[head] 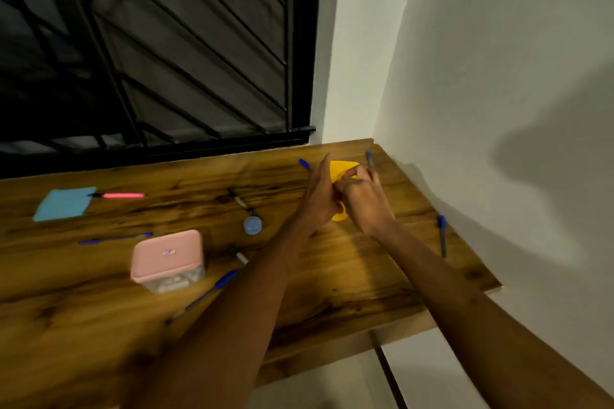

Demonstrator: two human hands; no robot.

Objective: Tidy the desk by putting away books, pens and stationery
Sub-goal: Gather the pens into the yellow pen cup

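Hands: your left hand (321, 191) and right hand (362, 199) met over the yellow cup (342, 173) near the far right corner of the desk (332, 276), probably because that cup is where the pens belong.
Left hand: it lay against the cup's left side with the index finger stretched straight toward the window; whether the other fingers curled round the cup, I cannot tell, as the frame was blurred there.
Right hand: your fingers were curled and pinched at the cup's rim, seemingly on a pen being fed in, but the blur hid what they held, so I cannot say.
Cup: it stood on the desk between your hands, its handle (339, 216) pointing back toward you, with your left hand probably steadying it.
Pens near the cup: one blue pen (304, 164) lay just left of it, a second blue pen (369, 159) just behind your right hand.
Pens farther off: a third blue pen (442, 236) lay by the right edge, a fourth blue pen (202, 297) near you, a fifth blue pen (116, 238) to the left.
Other stationery: a pink highlighter (121, 195) touched the blue sticky-note pad (63, 203); a pink-lidded box (167, 261) and a small round blue tin (252, 225) sat mid-desk.
Progress: judging by the scatter, you had most of the tidying left.
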